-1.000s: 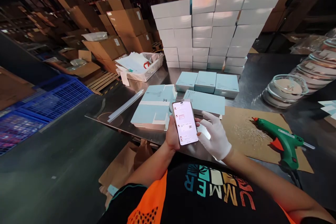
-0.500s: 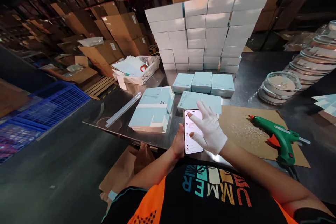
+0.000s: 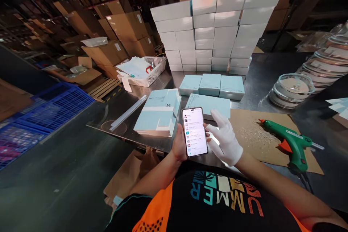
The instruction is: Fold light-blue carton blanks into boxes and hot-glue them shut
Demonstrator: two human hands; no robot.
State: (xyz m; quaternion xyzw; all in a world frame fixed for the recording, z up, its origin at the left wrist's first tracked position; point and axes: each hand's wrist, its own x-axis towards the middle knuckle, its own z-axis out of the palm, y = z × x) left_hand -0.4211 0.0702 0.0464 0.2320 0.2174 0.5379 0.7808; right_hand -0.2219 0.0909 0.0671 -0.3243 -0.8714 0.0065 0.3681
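Observation:
A lit smartphone [image 3: 194, 132] showing a list on its screen rests in my left hand [image 3: 179, 143], whose bare fingers wrap its left side and back. My right hand [image 3: 225, 138] wears a white glove with bare fingertips at the thumb and index finger. It hovers at the phone's right edge, fingers spread, holding nothing. Just beyond the phone lies a flat light-blue box [image 3: 214, 106]. To the left is a stack of light-blue printed sleeves or folded cartons [image 3: 155, 112] with a white band around it.
Right of my hands, a green glue gun [image 3: 290, 141] lies on a cardboard sheet [image 3: 244, 123]. Stacked round clear containers [image 3: 292, 92] stand at far right. Behind are small blue boxes [image 3: 210, 84], a wall of white boxes [image 3: 203, 40] and a white basket [image 3: 152, 78]. Clear glue sticks [image 3: 129, 112] lie left.
My right hand has moved right, off the screen to the phone's edge. The phone has shifted slightly left and tilted, and its screen now displays a different list.

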